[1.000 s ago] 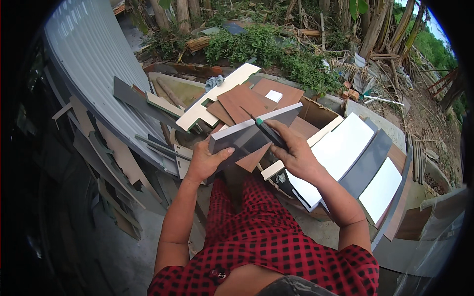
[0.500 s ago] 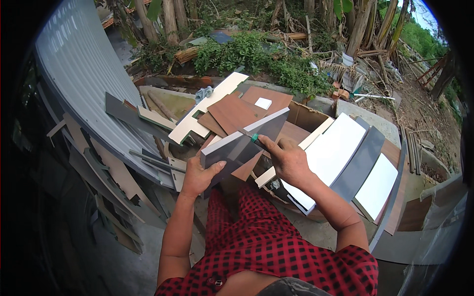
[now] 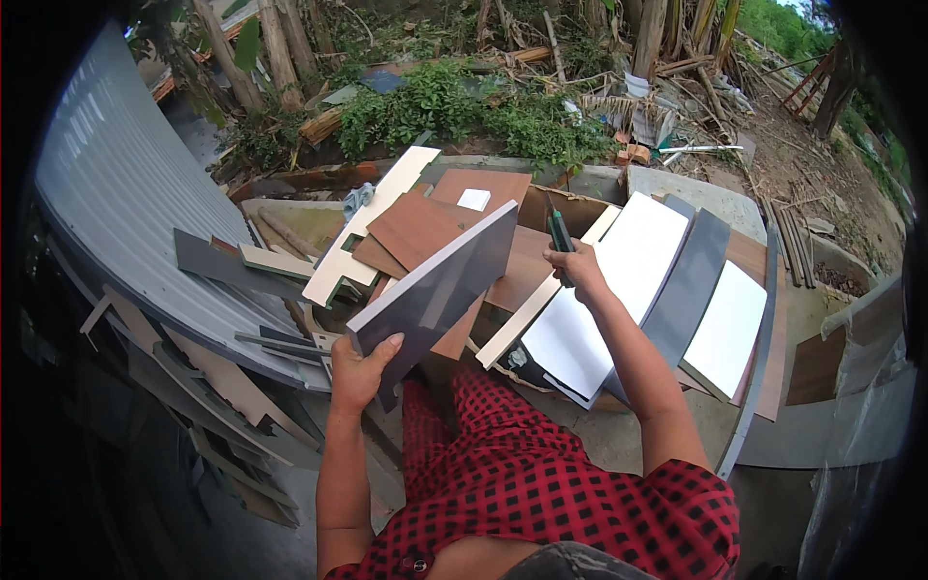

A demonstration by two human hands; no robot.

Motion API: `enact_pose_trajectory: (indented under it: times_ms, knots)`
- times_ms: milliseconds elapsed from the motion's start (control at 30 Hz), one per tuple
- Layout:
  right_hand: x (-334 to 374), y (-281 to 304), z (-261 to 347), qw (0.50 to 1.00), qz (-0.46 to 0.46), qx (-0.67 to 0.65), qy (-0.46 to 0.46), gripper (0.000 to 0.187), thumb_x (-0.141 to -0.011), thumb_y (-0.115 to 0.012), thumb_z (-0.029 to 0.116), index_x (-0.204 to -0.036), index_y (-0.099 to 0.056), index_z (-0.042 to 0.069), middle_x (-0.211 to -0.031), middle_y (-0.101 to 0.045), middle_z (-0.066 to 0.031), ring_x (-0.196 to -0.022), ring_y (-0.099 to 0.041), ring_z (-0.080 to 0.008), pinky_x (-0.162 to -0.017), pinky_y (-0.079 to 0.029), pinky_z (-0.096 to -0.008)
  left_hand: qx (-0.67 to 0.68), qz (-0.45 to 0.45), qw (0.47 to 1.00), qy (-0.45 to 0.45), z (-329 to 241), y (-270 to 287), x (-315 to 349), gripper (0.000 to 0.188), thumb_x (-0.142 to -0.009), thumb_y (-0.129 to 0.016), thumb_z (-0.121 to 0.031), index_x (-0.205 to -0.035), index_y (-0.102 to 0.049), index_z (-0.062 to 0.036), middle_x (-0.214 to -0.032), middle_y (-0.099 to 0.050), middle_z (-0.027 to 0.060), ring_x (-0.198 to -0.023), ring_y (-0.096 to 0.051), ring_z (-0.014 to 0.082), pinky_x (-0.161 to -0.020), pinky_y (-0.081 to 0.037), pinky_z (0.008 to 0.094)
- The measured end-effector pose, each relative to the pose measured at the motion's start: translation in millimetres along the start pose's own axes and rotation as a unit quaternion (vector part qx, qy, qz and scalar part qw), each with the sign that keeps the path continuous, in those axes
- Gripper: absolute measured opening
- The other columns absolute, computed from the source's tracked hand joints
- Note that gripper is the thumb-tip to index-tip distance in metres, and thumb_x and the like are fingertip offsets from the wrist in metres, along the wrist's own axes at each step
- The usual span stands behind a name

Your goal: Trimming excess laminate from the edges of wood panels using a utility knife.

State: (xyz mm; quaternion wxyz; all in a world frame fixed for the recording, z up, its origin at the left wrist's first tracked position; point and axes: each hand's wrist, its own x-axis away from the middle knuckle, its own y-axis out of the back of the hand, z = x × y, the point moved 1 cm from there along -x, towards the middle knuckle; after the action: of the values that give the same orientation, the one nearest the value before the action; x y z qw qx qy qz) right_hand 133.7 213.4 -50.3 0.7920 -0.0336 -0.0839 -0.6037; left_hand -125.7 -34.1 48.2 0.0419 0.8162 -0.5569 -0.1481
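My left hand (image 3: pixel 358 372) grips the lower left corner of a dark grey board (image 3: pixel 447 275) with a pale edge, its thumb lying on the face. The board is held tilted in front of me, its far end rising to the right. To the right of it, my right hand (image 3: pixel 578 268) is closed round a utility knife (image 3: pixel 559 232) with a green and black handle. The knife points up and away, apart from the board. Behind the board lie brown wood-grain panels (image 3: pixel 420 229) and a notched cream board (image 3: pixel 372 222). A small white piece (image 3: pixel 474 199) rests on the panels.
White panels (image 3: pixel 604 300) and a dark grey strip (image 3: pixel 691 285) lie stacked on the right. Offcuts (image 3: pixel 208 372) lean against a curved corrugated metal sheet (image 3: pixel 126 164) on the left. A grey rag (image 3: pixel 359 199) sits beside the cream board. Plants (image 3: pixel 425 111) grow beyond the low wall.
My right hand with the knife has drawn away from the board's edge to the right, and the knife now points more upward. The left hand still holds the board, now tilted more steeply.
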Motion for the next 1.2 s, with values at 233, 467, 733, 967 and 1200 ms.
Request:
enact_pose_trajectory:
  times_ms: [233, 467, 733, 967, 1200]
  knots:
    - [90.4, -82.8, -18.4, 0.903, 0.234, -0.336, -0.129, 0.021, -0.088, -0.058, 0.026, -0.097, -0.056, 0.007, -0.08, -0.055, -0.0008, -0.066, -0.055, -0.0102, -0.057, -0.047, -0.0249, 0.156, -0.151, 0.976, 0.002, 30.7, 8.1, -19.2, 0.029, -0.081, -0.06, 0.002, -0.108, -0.053, 0.009, -0.099, -0.06, 0.0108, -0.085, -0.06, 0.0159, -0.077, -0.05, 0.0271]
    - [111.5, -88.9, -11.4, 0.847, 0.307, -0.418, -0.117, 0.03, -0.09, -0.054, 0.029, -0.111, -0.052, 0.008, -0.103, -0.055, -0.0012, -0.098, -0.056, -0.017, -0.078, -0.049, -0.0314, 0.435, -0.157, 0.881, 0.103, 14.7, 26.7, -15.2, 0.036, -0.087, -0.058, -0.018, -0.115, -0.051, 0.0043, -0.11, -0.059, 0.0135, -0.099, -0.058, 0.0234, -0.087, -0.048, 0.0399]
    - [110.7, -57.0, 20.5, 0.836, 0.264, -0.48, -0.021, 0.028, -0.088, -0.058, 0.027, -0.109, -0.058, 0.008, -0.09, -0.054, 0.0003, -0.078, -0.056, -0.0096, -0.068, -0.049, -0.0264, 0.584, -0.06, 0.784, 0.2, 24.4, -37.0, -10.3, 0.032, -0.089, -0.055, -0.02, -0.116, -0.053, -0.0025, -0.118, -0.055, 0.01, -0.109, -0.053, 0.0252, -0.096, -0.042, 0.0435]
    - [106.6, 8.0, 3.3, 0.915, 0.075, -0.397, -0.005, 0.027, -0.084, -0.063, 0.024, -0.096, -0.061, 0.0, -0.08, -0.057, -0.002, -0.066, -0.055, -0.0076, -0.058, -0.047, -0.0199, 0.553, -0.018, 0.785, 0.279, 45.7, -112.6, -6.3, 0.038, -0.088, -0.056, -0.022, -0.121, -0.048, -0.0044, -0.123, -0.052, 0.0082, -0.114, -0.05, 0.0251, -0.099, -0.039, 0.0432]
    - [106.9, 67.8, -17.5, 0.925, 0.029, -0.377, -0.025, 0.02, -0.085, -0.062, 0.019, -0.088, -0.061, 0.0, -0.082, -0.062, -0.0053, -0.067, -0.059, -0.0104, -0.062, -0.05, -0.0204, 0.498, 0.12, 0.777, 0.366, 55.5, -161.0, -12.3, 0.048, -0.085, -0.061, -0.026, -0.126, -0.042, -0.007, -0.122, -0.052, 0.0092, -0.112, -0.052, 0.0263, -0.091, -0.045, 0.0471]
